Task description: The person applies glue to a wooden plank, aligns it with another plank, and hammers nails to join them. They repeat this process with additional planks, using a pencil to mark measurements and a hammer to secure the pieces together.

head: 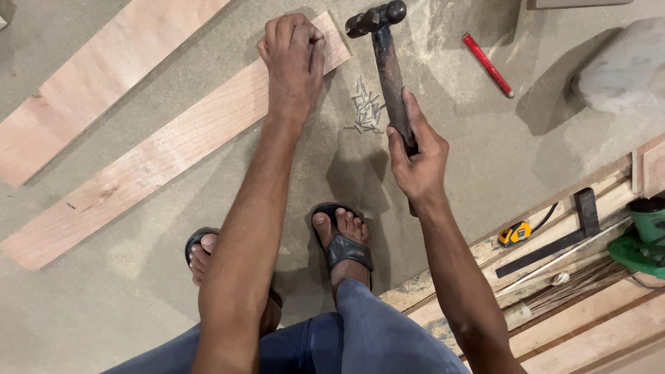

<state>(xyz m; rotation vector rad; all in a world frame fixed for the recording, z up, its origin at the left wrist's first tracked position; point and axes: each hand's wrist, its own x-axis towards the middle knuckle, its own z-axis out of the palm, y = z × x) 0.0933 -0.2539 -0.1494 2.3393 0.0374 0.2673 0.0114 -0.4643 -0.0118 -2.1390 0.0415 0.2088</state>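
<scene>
**Gripping a hammer over a plank end on the workshop floor**

Clutching the rusty shaft of a ball-peen hammer (388,66) in the right hand (415,163), fingers wrapped tight round the lower part of the handle, thumb laid along it. Raised clear of the wood, with the dark metal head up near the top edge of the view, just beside the corner of the plank. Pressing down with the left hand (292,59), curled into a loose fist on the far end of the long wooden plank (166,149); cannot tell whether anything small is pinched under the fingertips. Lying diagonally across the dusty concrete floor (104,305), this plank, from lower left up to the left hand. Scattered between the two hands, a small heap of nails (366,107), on the floor just right of the plank end and touching neither hand. Parallel and further left, a second plank (90,76), apart from the first. Below the arms, two feet in black sandals (344,242), planted on the floor, with blue trousers at the bottom edge. Further right, a red pencil (487,64) lying alone on the floor. Off at the right edge, stacked timber boards (589,325) carrying a yellow tape measure (514,233), a dark try square (568,239) and a green power tool (644,239).
</scene>
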